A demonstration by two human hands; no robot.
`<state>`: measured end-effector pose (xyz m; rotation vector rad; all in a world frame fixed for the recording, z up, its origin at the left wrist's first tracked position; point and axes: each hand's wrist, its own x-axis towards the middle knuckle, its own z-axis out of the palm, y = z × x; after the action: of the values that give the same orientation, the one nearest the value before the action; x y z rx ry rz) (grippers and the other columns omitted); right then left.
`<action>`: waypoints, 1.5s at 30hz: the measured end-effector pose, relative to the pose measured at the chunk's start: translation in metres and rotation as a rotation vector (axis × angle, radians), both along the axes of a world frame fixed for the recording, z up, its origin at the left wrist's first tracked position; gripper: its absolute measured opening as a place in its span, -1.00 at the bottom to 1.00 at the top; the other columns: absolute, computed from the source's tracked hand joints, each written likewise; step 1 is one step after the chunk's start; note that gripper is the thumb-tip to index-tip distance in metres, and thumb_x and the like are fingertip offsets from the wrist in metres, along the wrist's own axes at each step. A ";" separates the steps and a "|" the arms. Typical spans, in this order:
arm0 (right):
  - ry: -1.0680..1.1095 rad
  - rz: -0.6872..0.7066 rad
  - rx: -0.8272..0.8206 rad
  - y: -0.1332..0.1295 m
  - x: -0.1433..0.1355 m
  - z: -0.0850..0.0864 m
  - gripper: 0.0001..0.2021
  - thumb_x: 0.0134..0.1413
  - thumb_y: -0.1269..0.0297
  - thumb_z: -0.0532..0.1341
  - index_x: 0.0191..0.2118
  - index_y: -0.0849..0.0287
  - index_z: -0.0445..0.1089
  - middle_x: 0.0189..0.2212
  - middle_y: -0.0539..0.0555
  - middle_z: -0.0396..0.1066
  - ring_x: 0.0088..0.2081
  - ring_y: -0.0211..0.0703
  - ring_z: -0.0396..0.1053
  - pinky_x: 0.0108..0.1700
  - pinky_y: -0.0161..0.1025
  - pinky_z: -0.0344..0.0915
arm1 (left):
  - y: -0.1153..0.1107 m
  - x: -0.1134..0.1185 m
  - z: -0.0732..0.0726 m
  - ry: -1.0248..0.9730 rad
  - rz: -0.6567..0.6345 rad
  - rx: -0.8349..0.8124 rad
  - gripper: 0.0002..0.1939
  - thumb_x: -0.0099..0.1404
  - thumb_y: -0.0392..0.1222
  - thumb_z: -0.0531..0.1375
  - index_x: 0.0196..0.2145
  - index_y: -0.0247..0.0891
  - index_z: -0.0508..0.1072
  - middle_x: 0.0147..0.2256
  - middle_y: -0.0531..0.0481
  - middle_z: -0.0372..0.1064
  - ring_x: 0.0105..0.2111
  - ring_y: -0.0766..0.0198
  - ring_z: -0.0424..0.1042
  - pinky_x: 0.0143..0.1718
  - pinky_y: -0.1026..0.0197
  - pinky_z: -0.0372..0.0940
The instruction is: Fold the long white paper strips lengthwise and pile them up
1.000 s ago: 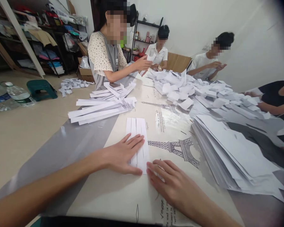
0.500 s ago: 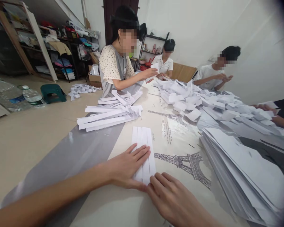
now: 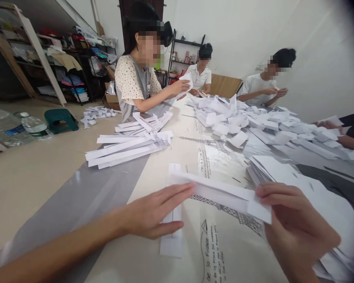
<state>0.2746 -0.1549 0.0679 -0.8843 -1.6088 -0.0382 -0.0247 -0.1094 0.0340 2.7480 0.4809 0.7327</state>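
Note:
A folded white paper strip (image 3: 224, 194) is raised slantwise above the printed tablecloth. My right hand (image 3: 297, 224) pinches its right end between thumb and fingers. At the strip's left end, the stretched fingertips of my left hand (image 3: 153, 212) lie against it, with the thumb held apart. Beneath the left hand, another folded paper strip (image 3: 171, 248) lies lengthwise on the table, partly covered by the fingers. A thick stack of white paper sheets (image 3: 327, 212) sits beside and behind my right hand.
Long folded strips (image 3: 129, 151) are piled at the table's left edge. A large heap of folded paper pieces (image 3: 224, 114) covers the far right. Several other people sit around the table handling paper. On the floor are a green stool (image 3: 60, 120), water bottles (image 3: 35, 125) and more folded paper (image 3: 98, 114).
My right hand has lifted a strip off the folded papers and swung it out to the right. My left hand has come off its flat press, and the view has shifted slightly.

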 end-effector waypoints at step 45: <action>-0.660 -1.003 -1.061 0.031 0.104 -0.008 -0.62 0.24 0.21 0.03 -0.10 0.25 0.55 -0.26 0.36 0.50 -0.21 0.25 0.48 -0.26 -0.03 0.30 | 0.113 -0.142 -0.009 0.368 0.920 0.085 -0.40 0.48 0.24 -0.04 0.07 -0.36 0.42 0.15 -0.29 0.41 0.14 -0.11 0.37 0.21 -0.07 0.18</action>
<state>0.3786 -0.1238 0.0597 -2.6656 -1.5436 -0.2065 -0.1672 0.0035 0.0251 2.6484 1.8860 0.3877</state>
